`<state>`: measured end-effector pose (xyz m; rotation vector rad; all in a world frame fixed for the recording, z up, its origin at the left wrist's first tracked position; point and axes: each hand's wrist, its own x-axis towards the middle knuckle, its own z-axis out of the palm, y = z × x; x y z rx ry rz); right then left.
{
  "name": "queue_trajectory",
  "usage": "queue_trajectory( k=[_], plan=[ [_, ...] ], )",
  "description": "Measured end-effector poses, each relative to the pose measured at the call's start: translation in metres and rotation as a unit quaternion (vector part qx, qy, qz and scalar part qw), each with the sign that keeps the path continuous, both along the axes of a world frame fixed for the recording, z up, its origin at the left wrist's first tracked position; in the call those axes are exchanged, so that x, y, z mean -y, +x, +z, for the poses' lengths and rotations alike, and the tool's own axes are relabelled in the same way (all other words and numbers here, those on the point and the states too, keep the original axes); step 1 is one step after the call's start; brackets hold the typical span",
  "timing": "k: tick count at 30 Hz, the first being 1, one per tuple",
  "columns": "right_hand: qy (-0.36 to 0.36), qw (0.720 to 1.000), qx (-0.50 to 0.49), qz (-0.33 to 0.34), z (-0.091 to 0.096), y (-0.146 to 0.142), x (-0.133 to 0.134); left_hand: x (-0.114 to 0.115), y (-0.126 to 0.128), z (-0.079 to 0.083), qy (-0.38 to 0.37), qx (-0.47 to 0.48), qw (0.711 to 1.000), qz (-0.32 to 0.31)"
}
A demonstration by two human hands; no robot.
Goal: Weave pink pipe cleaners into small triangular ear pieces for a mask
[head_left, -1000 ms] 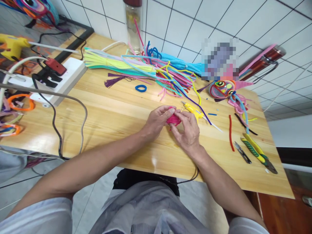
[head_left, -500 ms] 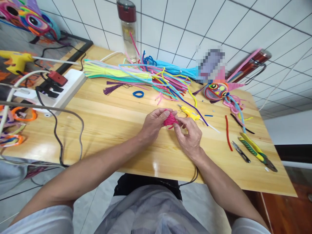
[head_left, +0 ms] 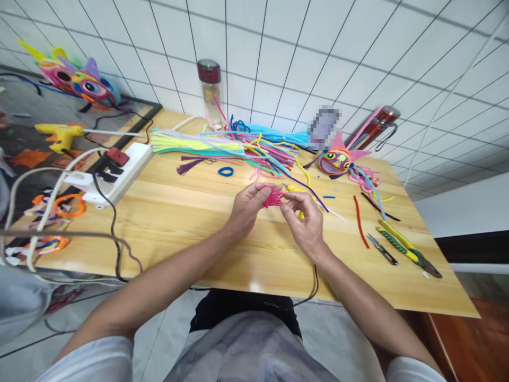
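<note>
Between my two hands, above the wooden table, is a small bright pink piece of bent pipe cleaner (head_left: 273, 198) with several rows side by side. My left hand (head_left: 247, 207) pinches its left side with thumb and fingers. On its right edge, the thumb and fingertips of my right hand (head_left: 304, 216) are closed. A yellow glue gun (head_left: 295, 188) lies just behind my right hand, which partly hides it. Farther back is a blue pipe-cleaner ring (head_left: 225, 171).
A bundle of coloured pipe cleaners (head_left: 199, 143) lies along the back, near a bottle (head_left: 209, 90). To the right are a fish-like craft figure (head_left: 335, 161), a red strip (head_left: 360, 222), thread snips (head_left: 382, 249) and pliers (head_left: 409, 249). A power strip (head_left: 129, 172) with cables stands left.
The camera view has tilted up and shifted, so more of the wall and left side shows. Both hands still hold the pink piece, which appears turned slightly.
</note>
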<state>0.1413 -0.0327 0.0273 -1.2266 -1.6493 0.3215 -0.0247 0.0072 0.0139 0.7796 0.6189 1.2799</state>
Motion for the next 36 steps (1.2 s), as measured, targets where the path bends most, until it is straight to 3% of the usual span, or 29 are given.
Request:
queue_trajectory(
  k=[6, 10, 13, 19, 25, 36],
  plan=[
    [-0.040, 0.993, -0.107, -0.001, 0.034, -0.003, -0.016, -0.015, -0.003, 0.045, 0.051, 0.038, 0.998, 0.000],
    [-0.021, 0.984, -0.176, 0.006, 0.055, -0.012, -0.028, -0.023, 0.002, 0.079, 0.082, 0.067, 0.994, 0.008],
    [-0.002, 0.979, -0.205, -0.003, 0.069, -0.016, -0.034, -0.027, 0.007, 0.094, 0.103, 0.080, 0.991, 0.013],
    [0.068, 0.982, -0.168, -0.047, 0.088, -0.016, -0.035, -0.034, 0.018, 0.100, 0.151, 0.089, 0.983, 0.051],
    [0.017, 0.974, -0.227, -0.010, 0.090, -0.025, -0.034, -0.032, 0.029, 0.109, 0.130, 0.102, 0.984, 0.066],
    [0.044, 0.964, -0.258, -0.040, 0.086, -0.029, -0.041, -0.037, 0.026, 0.108, 0.100, 0.124, 0.986, 0.037]
  ],
)
